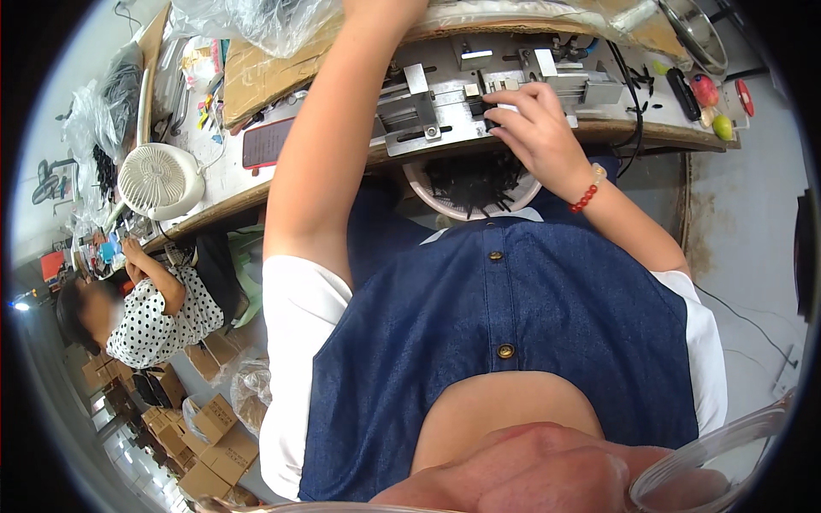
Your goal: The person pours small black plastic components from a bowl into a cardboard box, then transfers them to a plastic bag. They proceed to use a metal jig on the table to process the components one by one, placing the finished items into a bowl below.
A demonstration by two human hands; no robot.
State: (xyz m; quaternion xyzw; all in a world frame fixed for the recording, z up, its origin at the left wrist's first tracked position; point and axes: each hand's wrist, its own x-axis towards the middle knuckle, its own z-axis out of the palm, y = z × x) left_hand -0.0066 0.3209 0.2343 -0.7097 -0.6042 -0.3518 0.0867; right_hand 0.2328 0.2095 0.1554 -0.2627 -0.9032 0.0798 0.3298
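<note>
My right hand [534,132], with a red bead bracelet at its wrist, is at a metal fixture [453,128] on the workbench. Its bent fingers close on a small black part [491,122] in the middle of the fixture; the part is largely covered by the fingertips. My left forearm [342,111] reaches far forward across the bench, left of the fixture. The left hand itself lies beyond the upper edge of the picture. Below the bench edge, a pinkish basket [421,195] holds many thin black pieces [479,184].
Cardboard [256,73] and clear plastic [265,26] cover the bench's far left. A phone [267,143] and a white fan [161,181] stand left. Black cables [637,111] hang right of the fixture, near a metal bowl [697,34]. Another person [167,312] sits at left, near cardboard boxes [227,453].
</note>
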